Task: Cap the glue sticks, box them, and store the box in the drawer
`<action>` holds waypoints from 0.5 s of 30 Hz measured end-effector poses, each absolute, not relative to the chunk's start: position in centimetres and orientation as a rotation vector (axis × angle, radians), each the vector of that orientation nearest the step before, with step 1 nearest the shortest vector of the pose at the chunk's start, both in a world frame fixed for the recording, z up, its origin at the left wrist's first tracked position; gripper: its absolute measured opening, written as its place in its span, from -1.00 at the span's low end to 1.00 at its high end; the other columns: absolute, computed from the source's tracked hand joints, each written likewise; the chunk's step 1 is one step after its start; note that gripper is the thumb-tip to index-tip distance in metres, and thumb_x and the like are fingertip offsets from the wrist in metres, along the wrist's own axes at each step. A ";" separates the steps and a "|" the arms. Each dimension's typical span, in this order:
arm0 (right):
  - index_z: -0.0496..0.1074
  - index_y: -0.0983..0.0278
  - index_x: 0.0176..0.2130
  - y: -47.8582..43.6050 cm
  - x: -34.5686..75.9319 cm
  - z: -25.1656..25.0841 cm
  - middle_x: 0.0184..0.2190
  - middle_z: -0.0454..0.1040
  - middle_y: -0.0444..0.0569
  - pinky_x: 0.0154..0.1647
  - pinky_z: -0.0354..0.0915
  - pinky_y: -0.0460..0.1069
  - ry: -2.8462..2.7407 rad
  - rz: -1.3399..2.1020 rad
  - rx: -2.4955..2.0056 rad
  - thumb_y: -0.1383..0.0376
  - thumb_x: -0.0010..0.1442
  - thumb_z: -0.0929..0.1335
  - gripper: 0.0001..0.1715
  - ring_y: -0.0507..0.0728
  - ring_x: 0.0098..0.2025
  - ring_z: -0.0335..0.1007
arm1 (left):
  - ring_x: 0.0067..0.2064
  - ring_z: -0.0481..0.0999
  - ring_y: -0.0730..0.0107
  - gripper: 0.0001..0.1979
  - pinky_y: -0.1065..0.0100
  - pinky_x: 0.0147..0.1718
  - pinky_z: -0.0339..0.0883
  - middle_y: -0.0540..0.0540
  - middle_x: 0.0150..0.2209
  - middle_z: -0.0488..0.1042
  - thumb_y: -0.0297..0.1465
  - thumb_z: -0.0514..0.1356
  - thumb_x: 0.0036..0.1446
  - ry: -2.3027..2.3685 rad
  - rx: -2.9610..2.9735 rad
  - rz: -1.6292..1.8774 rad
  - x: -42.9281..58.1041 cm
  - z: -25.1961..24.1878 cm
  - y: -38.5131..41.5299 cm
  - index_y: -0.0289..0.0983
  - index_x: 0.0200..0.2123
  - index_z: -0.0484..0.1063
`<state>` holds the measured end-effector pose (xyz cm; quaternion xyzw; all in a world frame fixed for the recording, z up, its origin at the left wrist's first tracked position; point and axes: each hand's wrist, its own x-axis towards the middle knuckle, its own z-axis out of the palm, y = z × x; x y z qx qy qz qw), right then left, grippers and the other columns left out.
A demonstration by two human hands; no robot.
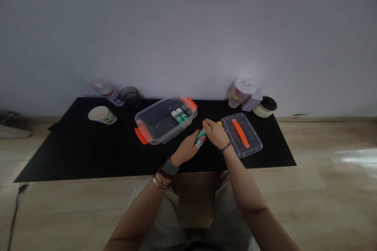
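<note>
My left hand (187, 150) and my right hand (216, 133) meet above the black mat (88, 145), both closed on a green and white glue stick (200, 137). The right hand covers the stick's upper end, so I cannot see whether a cap is on it. A small yellow object (219, 123) peeks out just beyond my right fingers. To the left stands a clear plastic box (153, 123) with orange handles, holding two glue sticks (179, 115). Its clear lid (241, 135), with an orange strip handle, lies right of my right hand.
A paper cup (102, 115) lies on its side on the mat. Along the wall stand a white spray bottle (108, 93), a dark glass (130, 96), a clear cup (240, 93), a lilac box (251, 100) and a cream jar (264, 107). Wooden floor surrounds the mat.
</note>
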<state>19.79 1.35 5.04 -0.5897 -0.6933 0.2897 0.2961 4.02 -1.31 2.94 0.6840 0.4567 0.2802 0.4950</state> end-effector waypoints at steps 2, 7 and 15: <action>0.22 0.20 -0.44 1.3 19.9 5.0 -0.57 0.21 -0.19 -0.43 -0.01 -0.06 -1.796 0.853 -1.453 0.07 0.36 0.19 -0.61 0.03 -0.50 0.15 | -0.24 0.48 0.25 -0.75 0.25 -0.19 0.32 -0.12 -0.26 0.49 -0.19 0.07 0.30 1.124 1.740 0.728 3.7 3.3 -1.1 -0.24 -0.16 0.37; 0.32 0.21 -0.30 1.5 21.0 4.7 -0.56 0.17 -0.19 -0.46 0.06 -0.06 -1.525 0.860 -1.267 -0.04 0.42 0.06 -0.48 0.03 -0.52 0.13 | -0.01 0.43 0.18 -0.67 0.14 0.09 0.26 -0.19 -0.05 0.48 -0.16 0.12 0.25 1.221 1.715 0.975 1.3 4.9 0.8 -0.27 -0.07 0.41; 0.33 0.21 -0.33 2.0 23.1 4.2 -0.58 0.14 -0.20 -0.46 0.03 -0.06 -1.501 0.619 -1.385 -0.05 0.42 0.06 -0.45 0.03 -0.53 0.14 | -0.17 0.51 0.18 -0.53 0.25 -0.18 0.37 -0.17 -0.15 0.56 -0.03 0.13 0.15 1.526 1.683 0.832 -3.8 6.4 7.6 -0.32 -0.12 0.47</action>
